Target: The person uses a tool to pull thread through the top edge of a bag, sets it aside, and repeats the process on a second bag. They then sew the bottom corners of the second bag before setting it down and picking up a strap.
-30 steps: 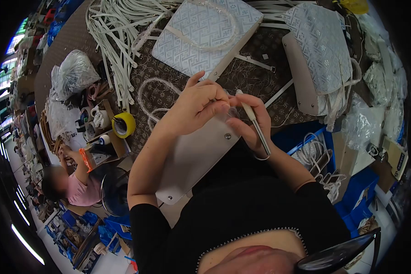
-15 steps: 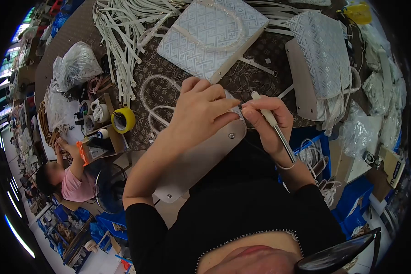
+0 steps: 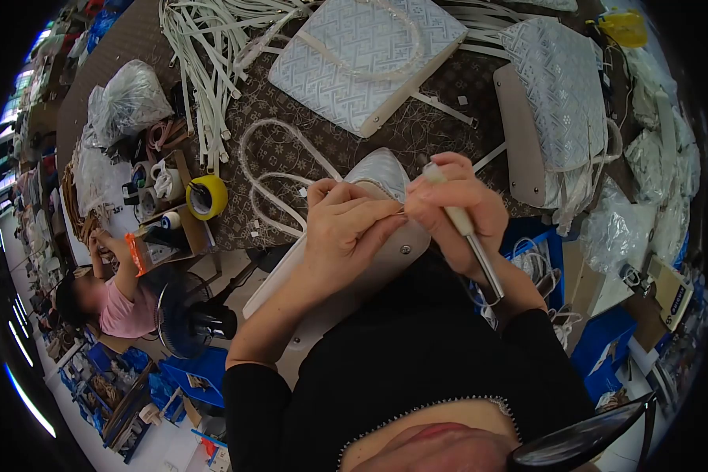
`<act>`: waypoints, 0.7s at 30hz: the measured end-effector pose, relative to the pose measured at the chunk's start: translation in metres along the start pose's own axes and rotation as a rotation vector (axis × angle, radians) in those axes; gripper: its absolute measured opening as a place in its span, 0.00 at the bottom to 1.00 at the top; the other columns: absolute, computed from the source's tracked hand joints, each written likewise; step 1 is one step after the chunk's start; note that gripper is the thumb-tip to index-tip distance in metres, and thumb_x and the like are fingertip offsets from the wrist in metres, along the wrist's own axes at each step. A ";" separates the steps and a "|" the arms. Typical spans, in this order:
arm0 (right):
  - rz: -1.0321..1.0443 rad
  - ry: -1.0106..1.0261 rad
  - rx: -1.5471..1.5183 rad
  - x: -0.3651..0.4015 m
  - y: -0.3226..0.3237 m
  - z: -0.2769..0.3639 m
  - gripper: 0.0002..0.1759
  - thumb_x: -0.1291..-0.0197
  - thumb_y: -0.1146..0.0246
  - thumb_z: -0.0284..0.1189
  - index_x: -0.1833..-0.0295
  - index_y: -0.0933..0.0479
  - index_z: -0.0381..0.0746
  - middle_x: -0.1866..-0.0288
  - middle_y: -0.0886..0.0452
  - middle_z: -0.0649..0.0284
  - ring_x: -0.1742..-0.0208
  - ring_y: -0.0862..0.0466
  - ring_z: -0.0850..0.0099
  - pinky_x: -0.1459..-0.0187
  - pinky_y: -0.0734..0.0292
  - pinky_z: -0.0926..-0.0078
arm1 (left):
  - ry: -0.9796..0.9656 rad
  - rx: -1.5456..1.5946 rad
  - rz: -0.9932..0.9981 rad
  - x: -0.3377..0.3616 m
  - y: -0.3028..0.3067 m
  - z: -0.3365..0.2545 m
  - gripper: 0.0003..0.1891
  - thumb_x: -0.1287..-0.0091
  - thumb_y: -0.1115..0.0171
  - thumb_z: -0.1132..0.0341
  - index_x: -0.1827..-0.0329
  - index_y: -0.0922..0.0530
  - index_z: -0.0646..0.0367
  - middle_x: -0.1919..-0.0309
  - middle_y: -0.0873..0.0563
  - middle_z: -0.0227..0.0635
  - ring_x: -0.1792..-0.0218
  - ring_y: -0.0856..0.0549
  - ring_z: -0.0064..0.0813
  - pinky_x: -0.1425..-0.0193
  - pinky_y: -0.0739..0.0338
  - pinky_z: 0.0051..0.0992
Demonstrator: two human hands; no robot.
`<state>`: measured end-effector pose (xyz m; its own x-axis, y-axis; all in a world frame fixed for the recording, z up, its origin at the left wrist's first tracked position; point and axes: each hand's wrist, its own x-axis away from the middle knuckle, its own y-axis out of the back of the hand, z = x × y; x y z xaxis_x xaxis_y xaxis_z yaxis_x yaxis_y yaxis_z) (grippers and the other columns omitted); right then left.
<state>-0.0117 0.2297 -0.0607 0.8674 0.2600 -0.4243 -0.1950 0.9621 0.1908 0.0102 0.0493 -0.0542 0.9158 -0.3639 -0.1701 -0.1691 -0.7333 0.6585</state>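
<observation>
A pale handbag [image 3: 381, 165] with a beige base and round metal studs lies tilted on its side against my body. My left hand [image 3: 350, 232] is closed on its edge, thumb and fingers pinching close to the corner. My right hand [image 3: 460, 208] is wrapped round a cream-handled tool with a metal shaft [image 3: 484, 263]; the shaft points back toward my wrist. The fingertips of both hands nearly meet at the bag's edge, and a thin sliver shows between them, too small to name. The bag's looped white handles [image 3: 259, 169] lie on the table to the left.
Two more patterned handbags [image 3: 354, 71] [image 3: 554, 102] rest on the brown table. White straps [image 3: 204, 79] pile at the back left. Yellow tape [image 3: 206, 197] and a plastic bag [image 3: 130, 98] sit left. Blue bins [image 3: 606, 350] stand right. A person in pink [image 3: 126, 311] sits left, near a fan [image 3: 185, 315].
The held handbag has turned and more of its patterned side shows. My left hand has moved slightly down; my right hand has rolled over, with its fingers curling more round the tool.
</observation>
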 end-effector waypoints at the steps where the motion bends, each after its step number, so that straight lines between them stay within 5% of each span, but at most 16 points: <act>1: -0.086 0.021 -0.025 -0.006 0.005 -0.002 0.10 0.49 0.34 0.21 0.60 0.23 0.40 0.66 0.19 0.64 0.64 0.20 0.72 0.48 0.31 0.65 | 0.014 0.038 0.000 0.002 0.001 0.001 0.07 0.47 0.33 0.66 0.64 0.17 0.49 0.73 0.17 0.21 0.68 0.23 0.22 0.52 0.39 0.30; 4: -0.375 -0.085 -0.221 -0.023 0.022 0.003 0.13 0.43 0.38 0.23 0.52 0.27 0.36 0.66 0.19 0.59 0.61 0.20 0.68 0.49 0.28 0.66 | 0.017 0.130 -0.012 0.008 0.004 0.004 0.07 0.47 0.33 0.66 0.65 0.17 0.49 0.73 0.17 0.20 0.67 0.22 0.23 0.50 0.40 0.29; 6: -0.372 0.038 -0.269 -0.024 0.037 -0.007 0.17 0.38 0.42 0.27 0.44 0.32 0.36 0.65 0.20 0.57 0.61 0.20 0.66 0.50 0.27 0.67 | 0.008 0.183 -0.027 0.010 0.007 0.005 0.07 0.47 0.33 0.66 0.65 0.17 0.48 0.73 0.17 0.20 0.66 0.22 0.24 0.50 0.40 0.28; 9: -0.517 -0.086 -0.572 -0.010 0.033 -0.009 0.22 0.33 0.48 0.35 0.38 0.36 0.35 0.67 0.20 0.58 0.67 0.21 0.69 0.58 0.26 0.69 | -0.023 0.238 -0.016 0.011 0.012 0.008 0.07 0.48 0.32 0.67 0.66 0.17 0.48 0.73 0.17 0.21 0.66 0.22 0.25 0.49 0.40 0.29; 12: -0.400 -0.271 -0.887 0.028 0.032 -0.026 0.22 0.33 0.48 0.35 0.38 0.35 0.35 0.69 0.22 0.60 0.71 0.23 0.72 0.64 0.25 0.72 | -0.180 0.225 0.003 0.009 0.011 0.010 0.08 0.49 0.32 0.68 0.65 0.17 0.48 0.72 0.17 0.23 0.66 0.22 0.24 0.53 0.34 0.29; 17: -0.452 -0.568 -0.807 0.050 0.007 -0.026 0.21 0.32 0.53 0.42 0.44 0.32 0.38 0.73 0.28 0.66 0.74 0.28 0.75 0.70 0.30 0.76 | -0.111 0.553 0.093 0.009 0.006 0.007 0.08 0.49 0.31 0.70 0.66 0.18 0.53 0.71 0.17 0.29 0.72 0.22 0.26 0.68 0.26 0.23; 21: -0.426 -0.606 -0.817 0.051 -0.001 -0.025 0.21 0.32 0.53 0.41 0.44 0.32 0.36 0.73 0.28 0.64 0.74 0.28 0.75 0.70 0.29 0.76 | -0.123 0.790 0.179 0.009 0.009 0.013 0.08 0.48 0.31 0.69 0.65 0.19 0.56 0.74 0.18 0.30 0.75 0.22 0.26 0.72 0.28 0.22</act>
<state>0.0209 0.2444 -0.1041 0.9727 0.0250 0.2308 0.1234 0.7863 -0.6054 0.0126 0.0321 -0.0594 0.8118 -0.5406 -0.2206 -0.5578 -0.8298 -0.0192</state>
